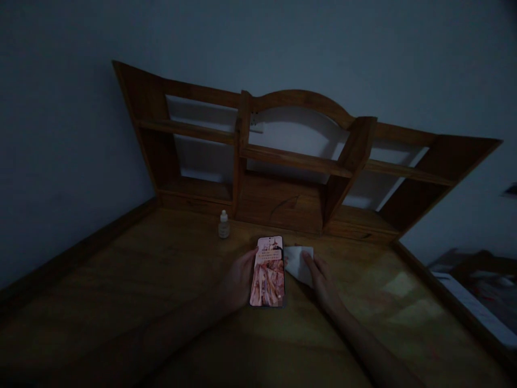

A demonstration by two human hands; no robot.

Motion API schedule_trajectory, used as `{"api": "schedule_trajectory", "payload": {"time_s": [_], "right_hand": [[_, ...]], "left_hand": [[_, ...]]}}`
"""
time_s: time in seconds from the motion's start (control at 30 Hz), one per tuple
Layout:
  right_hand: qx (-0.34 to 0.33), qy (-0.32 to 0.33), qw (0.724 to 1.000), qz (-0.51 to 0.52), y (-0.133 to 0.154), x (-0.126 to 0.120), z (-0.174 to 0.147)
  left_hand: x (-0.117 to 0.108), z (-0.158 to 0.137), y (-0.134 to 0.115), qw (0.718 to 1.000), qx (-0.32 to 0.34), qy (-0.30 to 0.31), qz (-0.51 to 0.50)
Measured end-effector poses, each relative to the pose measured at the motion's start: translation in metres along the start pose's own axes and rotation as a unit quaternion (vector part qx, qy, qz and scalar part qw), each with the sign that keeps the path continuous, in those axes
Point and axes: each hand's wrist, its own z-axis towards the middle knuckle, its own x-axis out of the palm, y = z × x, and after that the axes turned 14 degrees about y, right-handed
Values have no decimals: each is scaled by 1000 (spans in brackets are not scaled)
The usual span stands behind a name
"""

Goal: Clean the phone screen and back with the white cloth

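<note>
Dim scene, seen from the head camera; most detail is lost to low light. A lit phone (pixel 267 272) lies face up on a wooden desk (pixel 161 302), just in front of the desk's shelf unit (pixel 291 161). The picture on its screen is too blurred to make out.

The left hand (pixel 238 280) rests against the phone's left edge, fingers curled along it; the fingertips are hidden in shadow, so whether they grip the phone or merely steady it cannot be told. The left forearm fades into darkness toward the lower left.

The right hand (pixel 321 277) lies flat, fingers pressed down on a white cloth (pixel 299 263) that sits on the desk touching the phone's right edge. The hand covers part of the cloth; the right forearm is cut off by the bottom edge.

A small bottle (pixel 223 224) with a pale cap stands upright behind and to the left of the phone, apart from both hands; its contents and label cannot be read. The shelf compartments show only the wall (pixel 60 134) behind them. At the far right, indistinct objects are cropped by the frame.
</note>
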Motion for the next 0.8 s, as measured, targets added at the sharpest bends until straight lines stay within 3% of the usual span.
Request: {"api": "schedule_trajectory", "payload": {"time_s": [0.27,0.5,0.8], "right_hand": [[-4,-10,1000,-7,-3,0,3],[-5,-10,1000,-15,-5,-1,3],[-6,-3,1000,-13,-2,0,3]], "left_hand": [[-5,2,-2,992,-118,-14,-29],[-11,5,3,992,-102,43,-66],[-4,-3,-4,994,-68,52,-73]]}}
